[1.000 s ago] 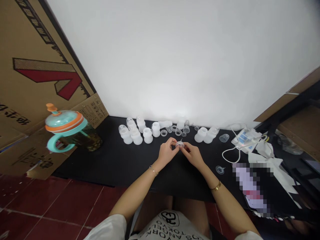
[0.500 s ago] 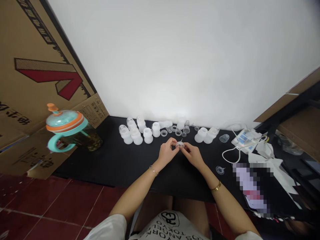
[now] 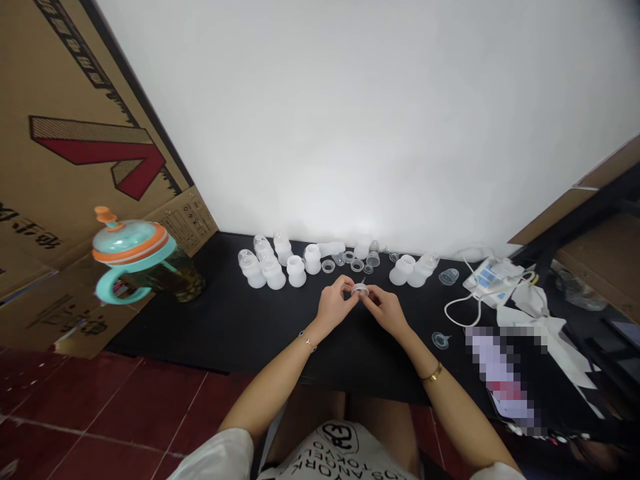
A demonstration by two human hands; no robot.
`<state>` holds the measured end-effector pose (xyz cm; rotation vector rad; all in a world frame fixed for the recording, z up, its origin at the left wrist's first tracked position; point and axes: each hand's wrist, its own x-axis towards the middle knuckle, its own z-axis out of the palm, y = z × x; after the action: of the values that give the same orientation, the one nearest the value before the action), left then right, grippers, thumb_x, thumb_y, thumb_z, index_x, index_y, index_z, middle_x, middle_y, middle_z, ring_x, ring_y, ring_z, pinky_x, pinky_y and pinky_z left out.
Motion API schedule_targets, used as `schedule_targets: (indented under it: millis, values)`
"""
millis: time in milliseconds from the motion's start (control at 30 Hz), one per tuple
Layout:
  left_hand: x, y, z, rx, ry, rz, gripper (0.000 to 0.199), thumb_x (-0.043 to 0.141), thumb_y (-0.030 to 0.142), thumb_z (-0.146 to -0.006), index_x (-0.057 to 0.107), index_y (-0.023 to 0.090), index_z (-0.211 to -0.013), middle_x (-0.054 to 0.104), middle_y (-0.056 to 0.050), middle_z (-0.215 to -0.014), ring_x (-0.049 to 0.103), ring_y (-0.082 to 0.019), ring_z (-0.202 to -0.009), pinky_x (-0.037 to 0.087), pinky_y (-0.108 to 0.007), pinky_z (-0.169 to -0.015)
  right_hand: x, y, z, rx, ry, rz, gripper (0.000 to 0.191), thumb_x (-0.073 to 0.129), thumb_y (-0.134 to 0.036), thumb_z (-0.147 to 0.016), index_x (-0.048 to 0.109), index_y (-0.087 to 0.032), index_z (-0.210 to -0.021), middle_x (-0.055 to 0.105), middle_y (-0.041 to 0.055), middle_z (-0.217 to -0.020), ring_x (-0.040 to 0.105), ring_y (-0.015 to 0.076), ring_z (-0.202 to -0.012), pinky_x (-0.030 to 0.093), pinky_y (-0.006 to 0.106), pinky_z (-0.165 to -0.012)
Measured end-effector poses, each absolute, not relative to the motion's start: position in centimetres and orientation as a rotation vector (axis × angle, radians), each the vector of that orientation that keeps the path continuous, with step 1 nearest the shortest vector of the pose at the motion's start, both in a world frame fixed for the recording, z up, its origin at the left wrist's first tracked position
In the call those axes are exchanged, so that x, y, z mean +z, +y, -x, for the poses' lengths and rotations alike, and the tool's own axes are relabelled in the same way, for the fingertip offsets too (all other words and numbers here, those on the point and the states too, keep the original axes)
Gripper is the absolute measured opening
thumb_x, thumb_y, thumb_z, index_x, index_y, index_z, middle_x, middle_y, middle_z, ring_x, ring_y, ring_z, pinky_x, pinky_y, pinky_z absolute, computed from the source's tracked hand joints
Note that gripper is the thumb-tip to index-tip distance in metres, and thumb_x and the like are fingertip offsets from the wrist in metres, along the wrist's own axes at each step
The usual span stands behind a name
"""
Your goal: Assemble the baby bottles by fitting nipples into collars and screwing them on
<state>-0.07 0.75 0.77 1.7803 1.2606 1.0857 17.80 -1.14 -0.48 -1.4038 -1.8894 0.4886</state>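
Between my fingertips, above the black table (image 3: 225, 327), is a white bottle collar ring (image 3: 360, 289) with a clear tip sticking up from it. My left hand (image 3: 336, 303) pinches the ring from the left. On the other side, my right hand (image 3: 384, 308) grips it with thumb and fingers closed. Just beyond lie loose collar rings (image 3: 357, 265) and a clear cap (image 3: 373, 257). A clear silicone nipple (image 3: 441, 341) rests to the right of my right forearm. The underside of the held ring is hidden by my fingers.
Several white baby bottles (image 3: 274, 275) stand at the back left, and two more bottles (image 3: 401, 271) at the right. A clear cap (image 3: 449, 276) lies near white cables (image 3: 463, 303) and papers. A large teal-lidded jug (image 3: 135, 250) is at far left, beside a cardboard box (image 3: 60, 167).
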Motion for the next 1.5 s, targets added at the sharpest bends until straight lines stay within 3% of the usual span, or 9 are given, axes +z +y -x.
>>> schedule_targets:
  millis: [1500]
  values:
    - [0.59,0.79,0.06,1.051,1.276,-1.839,0.011,0.061,0.024,-0.085,0.060,0.023,-0.096,0.074,0.003,-0.082,0.052,-0.010,-0.051,0.036,-0.023,-0.056,-0.78,-1.04,-17.73,0.459,-1.857,1.446,0.035,0.055,-0.050,-0.094,0.072,-0.019,-0.093,0.055,-0.0028,-0.057,0.047,0.0128,-0.051,0.033,0.025,-0.051]
